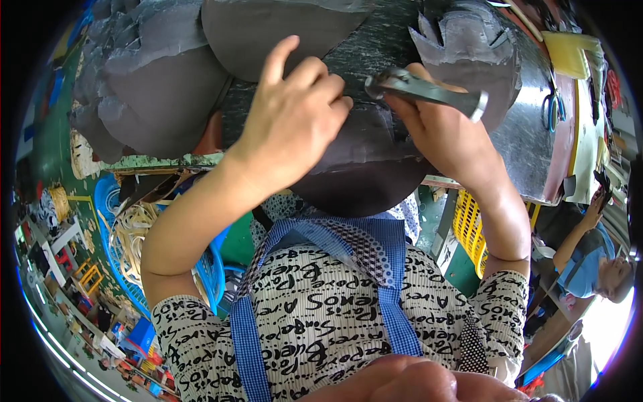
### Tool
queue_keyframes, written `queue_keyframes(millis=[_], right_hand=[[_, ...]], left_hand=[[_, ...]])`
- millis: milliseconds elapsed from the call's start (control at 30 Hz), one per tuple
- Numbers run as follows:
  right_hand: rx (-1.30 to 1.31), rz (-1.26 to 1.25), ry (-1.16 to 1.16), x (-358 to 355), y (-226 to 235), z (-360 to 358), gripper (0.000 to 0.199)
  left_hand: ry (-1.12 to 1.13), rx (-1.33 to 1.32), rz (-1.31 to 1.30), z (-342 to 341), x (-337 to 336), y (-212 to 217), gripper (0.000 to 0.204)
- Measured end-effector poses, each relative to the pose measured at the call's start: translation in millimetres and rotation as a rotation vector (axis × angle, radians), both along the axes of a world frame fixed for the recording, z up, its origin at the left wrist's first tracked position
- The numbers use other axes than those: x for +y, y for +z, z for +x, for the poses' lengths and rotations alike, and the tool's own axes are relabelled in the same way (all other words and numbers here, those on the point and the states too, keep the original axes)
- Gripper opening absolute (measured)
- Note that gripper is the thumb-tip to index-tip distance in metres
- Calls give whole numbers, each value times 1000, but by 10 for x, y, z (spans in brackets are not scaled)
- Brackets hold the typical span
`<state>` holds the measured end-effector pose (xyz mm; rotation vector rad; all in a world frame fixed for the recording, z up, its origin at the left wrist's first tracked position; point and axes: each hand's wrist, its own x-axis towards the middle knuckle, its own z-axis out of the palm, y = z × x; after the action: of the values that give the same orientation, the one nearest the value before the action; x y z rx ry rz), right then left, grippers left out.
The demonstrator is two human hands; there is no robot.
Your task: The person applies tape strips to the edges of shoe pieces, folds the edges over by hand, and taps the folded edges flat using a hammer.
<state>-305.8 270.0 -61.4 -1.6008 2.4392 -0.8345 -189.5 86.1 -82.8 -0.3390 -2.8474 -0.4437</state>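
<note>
My right hand point(445, 127) is closed around a dark metal hammer point(435, 94) with a flared, shiny end, held above the worktable point(536, 154). My left hand point(295, 110) is raised to the left of it, index finger stretched out and the other fingers loosely bent, with nothing visible in it. Below and between the hands lies a dark rounded sheet piece point(365, 184), its curved edge reaching over the table's near edge. Its upper part has a folded or layered strip, partly covered by my hands.
More dark rounded pieces lie in an overlapping pile point(161, 100) at left, at the far middle point(274, 33) and at right point(469, 53). Blue-handled scissors point(553, 110) rest near the right edge. Below stand a blue basket point(110, 221) and a yellow crate point(471, 228). Another person point(583, 268) is at right.
</note>
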Motion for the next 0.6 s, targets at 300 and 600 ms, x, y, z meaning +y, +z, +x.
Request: queue_keyframes(millis=[300, 600], right_hand=[[57, 115, 88, -124, 67, 34, 17], [-138, 8, 28, -200, 90, 23, 19]], left_hand=[[113, 56, -109, 135, 60, -24, 16], [252, 109, 85, 254, 81, -90, 16]])
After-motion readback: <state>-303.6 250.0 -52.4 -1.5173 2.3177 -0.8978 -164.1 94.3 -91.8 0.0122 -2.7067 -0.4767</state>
